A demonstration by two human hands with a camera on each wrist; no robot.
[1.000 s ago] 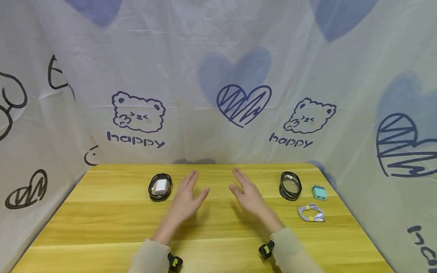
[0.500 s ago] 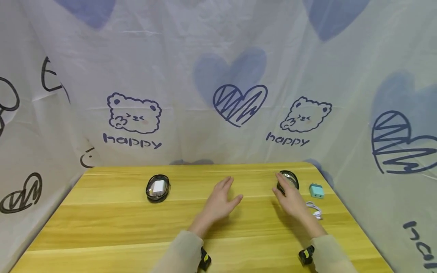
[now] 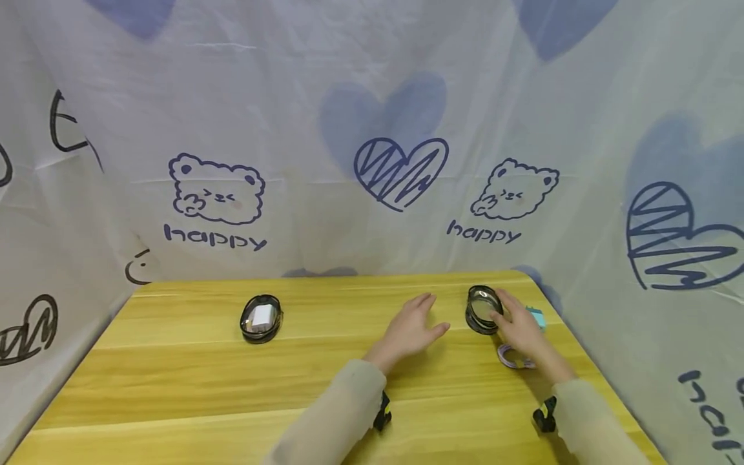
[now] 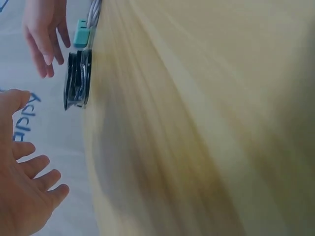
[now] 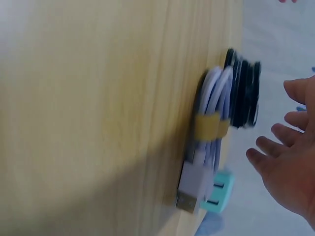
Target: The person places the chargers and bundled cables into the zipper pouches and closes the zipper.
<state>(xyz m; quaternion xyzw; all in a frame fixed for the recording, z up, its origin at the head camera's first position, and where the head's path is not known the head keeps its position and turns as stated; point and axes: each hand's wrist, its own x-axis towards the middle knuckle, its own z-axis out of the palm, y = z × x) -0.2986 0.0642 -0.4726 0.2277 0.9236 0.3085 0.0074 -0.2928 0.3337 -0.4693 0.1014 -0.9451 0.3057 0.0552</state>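
Note:
My left hand (image 3: 405, 329) hovers above the middle of the table with its fingers extended, holding nothing. At the right, my right hand (image 3: 521, 330) is over the table beside a round, black-rimmed container (image 3: 475, 320) with a see-through middle. Its fingers are spread and apart from the container in the right wrist view. Beneath that hand lies a coiled pale lilac USB cable (image 5: 216, 98) with yellow ties, partly hidden in the head view. A teal two-slot charger plug (image 3: 537, 318) sits behind the hand, also partly covered.
Far left on the table stands a second black-rimmed container (image 3: 247, 332) with a white charger plug (image 3: 263, 317) inside. The yellow wood-grain table (image 3: 203, 381) ends at a pale curtain (image 3: 302, 213) printed with hearts and bears, at the back and sides.
Both hands have moved right. The right hand has gone from mid-table past the right container to over the cable; the left has followed to the middle. The view has turned slightly.

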